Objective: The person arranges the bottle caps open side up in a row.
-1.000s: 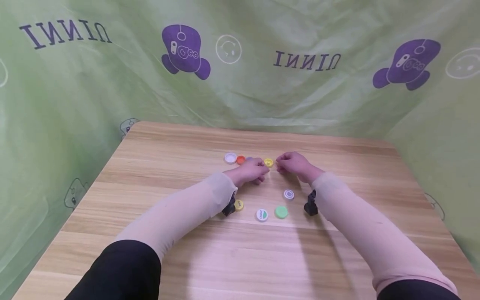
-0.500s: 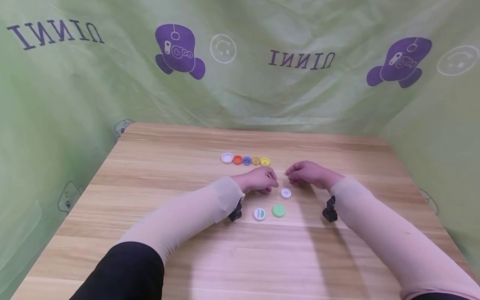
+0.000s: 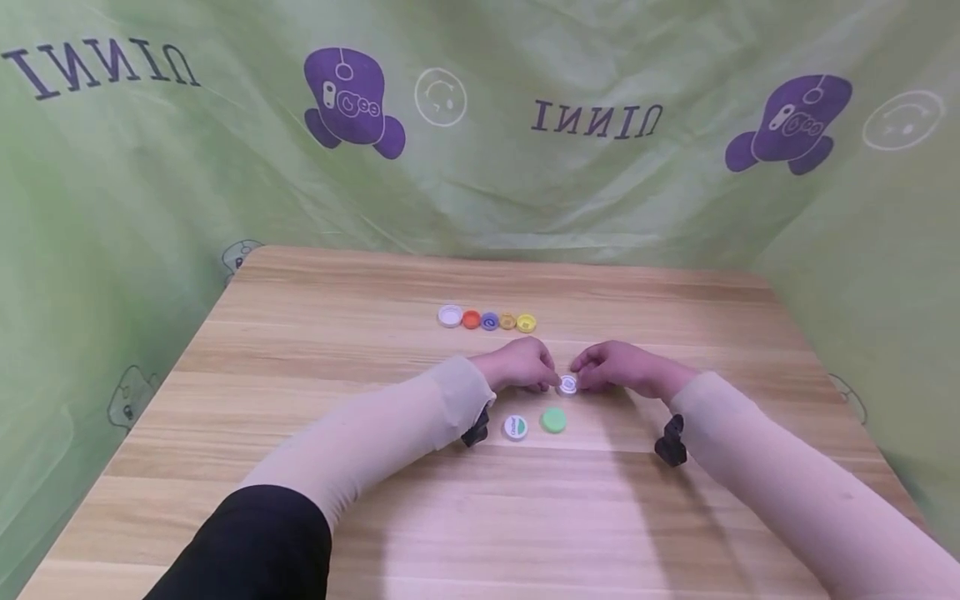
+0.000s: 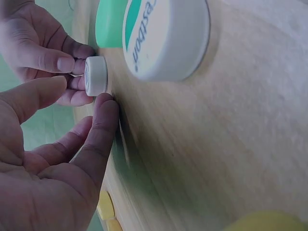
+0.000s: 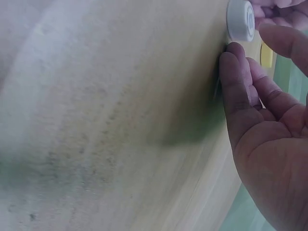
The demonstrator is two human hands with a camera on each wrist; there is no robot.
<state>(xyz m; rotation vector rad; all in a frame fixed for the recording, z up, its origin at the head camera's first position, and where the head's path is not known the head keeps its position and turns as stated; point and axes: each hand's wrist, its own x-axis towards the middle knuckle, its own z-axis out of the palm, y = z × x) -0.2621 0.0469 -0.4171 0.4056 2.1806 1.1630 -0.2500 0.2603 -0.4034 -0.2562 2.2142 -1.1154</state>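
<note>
A small white bottle cap (image 3: 567, 384) with a printed top lies on the table between my two hands. My left hand (image 3: 521, 364) is at its left side, fingertips at the rim and thumb apart from the fingers. From the other side, my right hand (image 3: 622, 367) has its fingertips beside the cap, thumb also spread away. In the left wrist view the white cap (image 4: 96, 76) stands between the fingers of both hands. The right wrist view has the cap (image 5: 240, 20) just beyond my right fingertips. Neither hand is seen pinching it.
Farther back, a row holds a white cap (image 3: 450, 316), a red cap (image 3: 471, 319), a blue cap (image 3: 490, 321), an amber cap (image 3: 507, 321) and a yellow cap (image 3: 527, 322). Nearer lie a white-and-green cap (image 3: 516, 427) and a green cap (image 3: 554, 420). Another yellow cap (image 4: 269, 222) shows beside my left wrist.
Both hands have come away from the back row, where the yellow cap now sits beside the amber one, and moved nearer to the small white cap, one on each side.
</note>
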